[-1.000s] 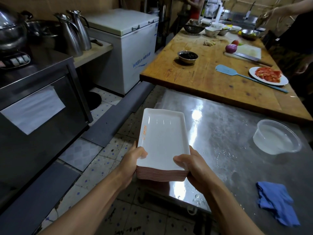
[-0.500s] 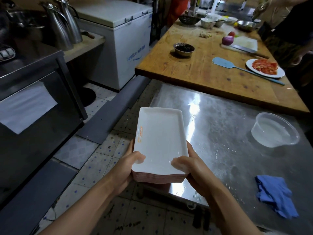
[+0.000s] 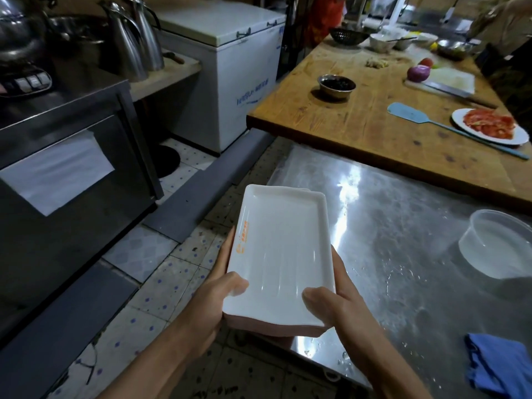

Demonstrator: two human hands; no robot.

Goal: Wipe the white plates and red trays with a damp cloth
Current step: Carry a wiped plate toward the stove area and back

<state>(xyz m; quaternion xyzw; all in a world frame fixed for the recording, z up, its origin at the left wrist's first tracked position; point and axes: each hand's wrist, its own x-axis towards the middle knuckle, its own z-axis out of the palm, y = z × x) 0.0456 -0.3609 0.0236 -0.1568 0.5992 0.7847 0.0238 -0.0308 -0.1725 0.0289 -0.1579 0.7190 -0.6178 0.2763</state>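
Both thumbs clamp the top rim, fingers curled under: left hand (image 3: 221, 295) & right hand (image 3: 334, 306) grip the plates (image 3: 279, 254), a stack held over the steel table (image 3: 403, 254) edge. No wiping yet, I'd say; cloth (image 3: 498, 367) lies untouched, near right. Glossy white rectangles, pinkish edges below.

White plates (image 3: 280, 254), orange print; blue cloth (image 3: 498, 367).

commercial kitchen | steel table (image 3: 403, 226) | chest freezer (image 3: 230, 82) | wooden prep counter (image 3: 359, 125)
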